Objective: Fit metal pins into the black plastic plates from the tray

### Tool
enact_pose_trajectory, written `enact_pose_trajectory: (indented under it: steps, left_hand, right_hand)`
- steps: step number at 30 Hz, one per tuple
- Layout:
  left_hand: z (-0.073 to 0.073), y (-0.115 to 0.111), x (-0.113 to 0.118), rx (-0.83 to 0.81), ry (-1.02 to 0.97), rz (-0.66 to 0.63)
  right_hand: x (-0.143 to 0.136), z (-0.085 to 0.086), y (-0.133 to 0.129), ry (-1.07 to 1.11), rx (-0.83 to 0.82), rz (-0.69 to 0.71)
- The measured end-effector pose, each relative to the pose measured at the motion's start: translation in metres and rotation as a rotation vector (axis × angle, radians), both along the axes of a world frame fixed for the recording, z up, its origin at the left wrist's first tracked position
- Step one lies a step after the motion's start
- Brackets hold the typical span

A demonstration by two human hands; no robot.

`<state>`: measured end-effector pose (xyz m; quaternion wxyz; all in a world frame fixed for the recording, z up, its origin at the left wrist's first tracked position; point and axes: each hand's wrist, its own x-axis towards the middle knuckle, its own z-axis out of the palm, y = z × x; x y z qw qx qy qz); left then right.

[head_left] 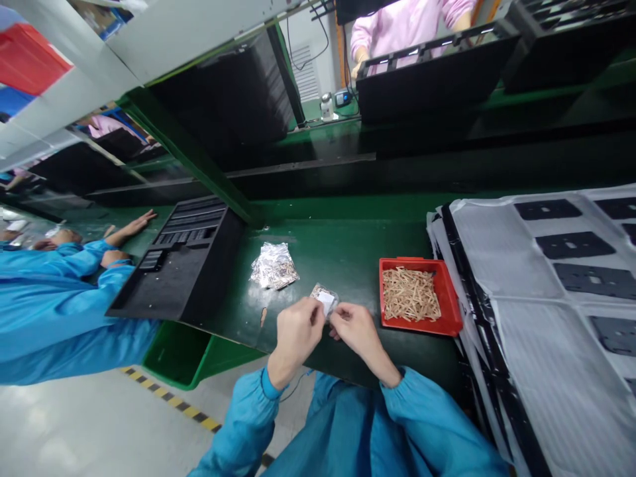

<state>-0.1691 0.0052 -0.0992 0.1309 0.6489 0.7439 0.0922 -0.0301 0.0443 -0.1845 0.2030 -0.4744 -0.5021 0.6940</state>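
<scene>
Near the table's front edge, my left hand (299, 329) and my right hand (355, 326) pinch a small clear plastic bag (325, 298) between them. A white label shows on the bag, with small brownish pieces inside; the fingers hide its lower edge. Beyond my left hand lies a pile of similar clear bags (274, 266), also with small parts in them. To the right of my right hand stands a red tray (450, 301) holding many thin tan strips (410, 293).
A large black case (199, 265) stands left, beside a co-worker's blue sleeve (54, 291). Below it is a green bin (179, 354). Stacked sheets with black plates (574, 245) fill the right side. A green post (193, 159) rises behind; a person in pink (402, 30) is across.
</scene>
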Motion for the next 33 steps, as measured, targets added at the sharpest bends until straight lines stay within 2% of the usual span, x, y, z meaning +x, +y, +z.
enact_pose_trajectory:
  steps: [2, 4, 8, 12, 14, 16, 19, 22, 25, 29, 31, 33]
  left_hand:
    - [-0.002, 0.002, -0.001, 0.085, 0.002, 0.127]
    - [-0.002, 0.004, -0.001, 0.136, -0.034, 0.191]
    - [0.003, 0.003, 0.008, 0.163, -0.216, 0.191]
    - [0.008, -0.012, 0.020, 0.139, -0.519, 0.164]
    - [0.005, -0.023, 0.024, 0.128, -0.691, 0.217]
    - [-0.003, -0.034, 0.026, 0.115, -0.869, 0.337]
    - [-0.019, -0.038, 0.026, 0.035, -1.169, 0.474]
    - [-0.031, -0.021, 0.023, 0.041, -1.430, 0.500]
    - [-0.039, 0.005, 0.018, 0.181, -1.563, 0.512]
    - [-0.040, 0.030, 0.010, 0.460, -1.581, 0.488]
    - [-0.037, 0.039, 0.005, 0.570, -1.555, 0.427]
    - [-0.033, 0.048, 0.000, 0.600, -1.527, 0.331]
  right_hand:
    - [-0.002, -0.001, -0.003, -0.041, 0.086, -0.038]
    - [-0.001, 0.002, -0.006, -0.073, 0.213, -0.085]
    - [0.009, 0.014, -0.014, -0.124, 0.551, -0.198]
    - [0.009, 0.020, -0.013, -0.195, 0.774, -0.197]
    - [0.008, 0.016, -0.009, -0.241, 0.823, -0.193]
    - [0.007, 0.010, -0.006, -0.271, 0.855, -0.201]
    - [0.008, 0.000, -0.004, -0.243, 0.907, -0.194]
    - [0.009, -0.007, -0.008, -0.135, 0.965, -0.147]
    - [0.007, -0.009, -0.013, -0.043, 0.992, -0.141]
    - [0.006, -0.012, -0.016, -0.031, 0.959, -0.262]
    - [0.007, -0.013, -0.017, -0.048, 0.936, -0.334]
    - [0.009, -0.010, -0.019, -0.066, 0.919, -0.400]
